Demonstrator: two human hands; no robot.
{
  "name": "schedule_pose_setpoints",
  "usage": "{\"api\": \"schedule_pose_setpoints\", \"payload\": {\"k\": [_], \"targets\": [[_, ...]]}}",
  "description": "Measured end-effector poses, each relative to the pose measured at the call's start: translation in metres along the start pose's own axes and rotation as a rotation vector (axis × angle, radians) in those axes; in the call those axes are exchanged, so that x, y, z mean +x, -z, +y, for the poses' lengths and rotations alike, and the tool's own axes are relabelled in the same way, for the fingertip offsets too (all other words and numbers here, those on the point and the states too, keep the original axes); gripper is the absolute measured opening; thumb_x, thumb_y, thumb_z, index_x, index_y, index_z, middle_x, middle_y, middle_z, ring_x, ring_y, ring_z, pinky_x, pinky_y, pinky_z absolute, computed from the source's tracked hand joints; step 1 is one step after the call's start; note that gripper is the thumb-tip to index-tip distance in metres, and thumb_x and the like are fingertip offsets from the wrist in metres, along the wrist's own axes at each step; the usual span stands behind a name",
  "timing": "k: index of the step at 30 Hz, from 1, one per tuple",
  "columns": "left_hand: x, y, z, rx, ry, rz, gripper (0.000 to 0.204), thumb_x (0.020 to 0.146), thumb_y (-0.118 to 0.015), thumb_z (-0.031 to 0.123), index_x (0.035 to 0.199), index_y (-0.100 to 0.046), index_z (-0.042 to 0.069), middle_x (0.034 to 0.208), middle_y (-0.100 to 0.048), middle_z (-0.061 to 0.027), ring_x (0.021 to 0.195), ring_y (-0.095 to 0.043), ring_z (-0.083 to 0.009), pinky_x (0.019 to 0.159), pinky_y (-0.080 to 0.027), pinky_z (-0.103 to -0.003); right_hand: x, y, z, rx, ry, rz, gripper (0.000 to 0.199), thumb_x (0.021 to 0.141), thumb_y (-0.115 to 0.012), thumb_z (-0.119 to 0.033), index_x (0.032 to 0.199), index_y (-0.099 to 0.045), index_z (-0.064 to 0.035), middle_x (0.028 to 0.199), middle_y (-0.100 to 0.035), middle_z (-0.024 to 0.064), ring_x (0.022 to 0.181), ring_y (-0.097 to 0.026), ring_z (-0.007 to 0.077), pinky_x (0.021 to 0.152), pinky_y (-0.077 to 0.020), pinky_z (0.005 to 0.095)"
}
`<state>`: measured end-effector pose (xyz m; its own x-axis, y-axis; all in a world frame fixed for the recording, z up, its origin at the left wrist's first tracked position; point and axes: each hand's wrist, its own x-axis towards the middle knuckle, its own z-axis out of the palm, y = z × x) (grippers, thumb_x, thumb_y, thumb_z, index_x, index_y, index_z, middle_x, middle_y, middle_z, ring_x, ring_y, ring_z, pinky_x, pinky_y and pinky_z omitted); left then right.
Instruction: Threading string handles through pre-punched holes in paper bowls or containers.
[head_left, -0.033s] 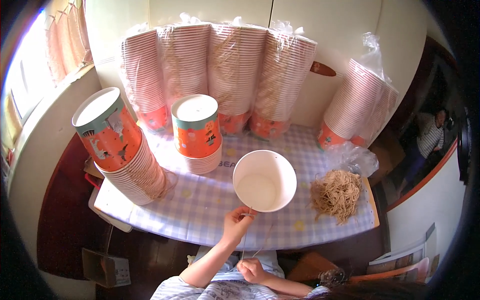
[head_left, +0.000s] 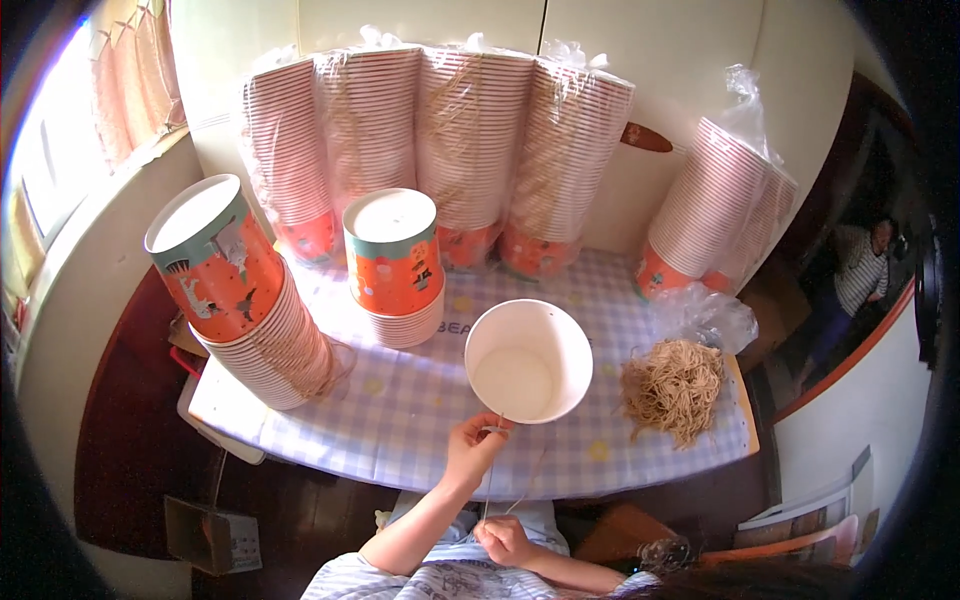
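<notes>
A white-lined paper bucket (head_left: 528, 362) stands on the table in front of me with its mouth toward me. At its near rim my left hand (head_left: 476, 448) is closed, pinching a thin string (head_left: 488, 490) between thumb and fingers. From there the string runs down to my right hand (head_left: 504, 541), which is closed on it above my lap. A second thin strand hangs from the bucket's near side toward the right hand. Right of the bucket lies a tangled heap of tan strings (head_left: 675, 390).
Stacks of orange-and-teal paper buckets stand at the left (head_left: 230, 275) and centre-left (head_left: 393, 265). Tall plastic-wrapped stacks (head_left: 470, 140) line the back, with more at right (head_left: 705, 205). A clear bag (head_left: 705, 318) touches the string heap. Blue-and-white checked cloth (head_left: 400, 430) covers the table.
</notes>
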<state>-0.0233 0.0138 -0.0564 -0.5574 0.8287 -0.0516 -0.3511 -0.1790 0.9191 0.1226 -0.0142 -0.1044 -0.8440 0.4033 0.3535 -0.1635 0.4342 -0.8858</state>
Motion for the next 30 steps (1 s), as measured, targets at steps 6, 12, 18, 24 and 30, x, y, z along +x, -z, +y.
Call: {"api": "schedule_pose_setpoints", "payload": {"k": [6,12,18,24,30], "targets": [[-0.006,0.004,0.003,-0.018,-0.033,-0.001,0.013,0.077,-0.059,0.007,0.086,-0.06,-0.001,0.077,-0.06,-0.0015,0.067,-0.052,-0.007,0.06,-0.041,-0.02,0.007,0.013,0.001,-0.169,-0.068,-0.052,0.014,0.078,-0.05,-0.014,0.07,-0.053,-0.0025,0.065,-0.055,0.0113,0.06,-0.056,0.0266,0.055,-0.0439,0.0351],[-0.009,0.007,0.002,0.0,-0.03,-0.064,0.011,0.081,-0.058,0.008,0.085,-0.059,-0.002,0.079,-0.062,-0.0055,0.074,-0.056,-0.0105,0.067,-0.043,-0.022,0.051,0.065,-0.013,-0.502,0.017,0.489,0.013,0.072,-0.061,-0.012,0.083,-0.057,-0.0052,0.072,-0.057,0.0085,0.061,-0.054,0.0248,0.057,-0.0436,0.034],[-0.01,0.005,0.004,0.331,-0.128,-0.034,0.012,0.08,-0.058,0.007,0.089,-0.061,-0.002,0.077,-0.062,-0.0049,0.068,-0.055,-0.0074,0.061,-0.044,-0.021,0.104,0.072,-0.02,-0.589,-0.048,0.653,0.012,0.066,-0.069,-0.013,0.072,-0.061,-0.0071,0.065,-0.058,0.0022,0.051,-0.054,0.0177,0.05,-0.0429,0.0282],[-0.007,0.013,-0.011,0.446,-0.195,0.017,0.014,0.076,-0.062,0.01,0.088,-0.061,0.002,0.078,-0.064,-0.0067,0.066,-0.055,-0.0086,0.058,-0.043,-0.024,0.125,0.058,-0.029,-0.719,0.073,0.704,0.01,0.066,-0.069,-0.01,0.072,-0.062,-0.0059,0.064,-0.059,0.0027,0.044,-0.052,0.0144,0.043,-0.0406,0.0263],[-0.005,0.008,-0.005,0.478,-0.28,0.041,0.013,0.075,-0.06,0.009,0.086,-0.062,0.002,0.075,-0.062,-0.0078,0.063,-0.054,-0.0095,0.056,-0.043,-0.024,0.124,0.06,-0.027,-0.692,0.026,0.738,0.005,0.068,-0.064,-0.009,0.072,-0.06,-0.0091,0.068,-0.059,0.0024,0.05,-0.056,0.0193,0.045,-0.0426,0.0301]]}}
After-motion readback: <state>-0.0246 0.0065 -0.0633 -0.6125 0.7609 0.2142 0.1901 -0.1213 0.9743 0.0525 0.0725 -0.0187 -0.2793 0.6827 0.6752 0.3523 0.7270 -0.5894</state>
